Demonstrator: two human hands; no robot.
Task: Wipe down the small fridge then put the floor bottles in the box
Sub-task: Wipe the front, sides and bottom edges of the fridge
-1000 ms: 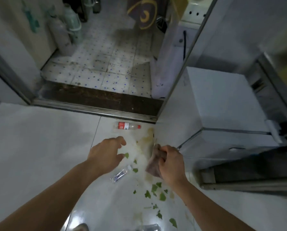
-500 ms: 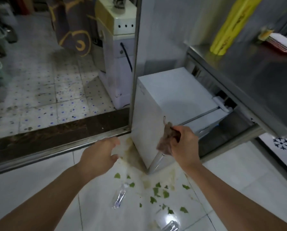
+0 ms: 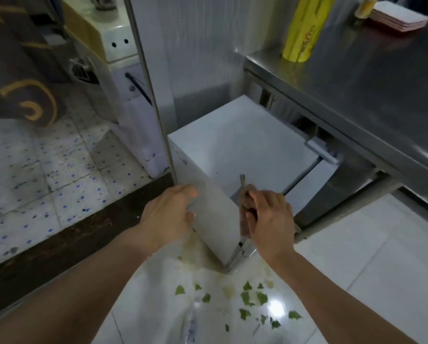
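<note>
Right grip [image 3: 270, 217] round cloth [image 3: 245, 207], against fridge [image 3: 245, 145]

— What's unclear at six o'clock?
— A bottle [image 3: 192, 326] on the floor, blurred, partly behind the left forearm.
— And the cloth [image 3: 245, 207]?
— Mostly hidden inside the right hand [image 3: 270, 219].

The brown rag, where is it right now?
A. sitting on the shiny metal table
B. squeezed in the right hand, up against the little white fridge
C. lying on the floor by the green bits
B: the right hand grips the brown rag at the corner of the small fridge.
</note>
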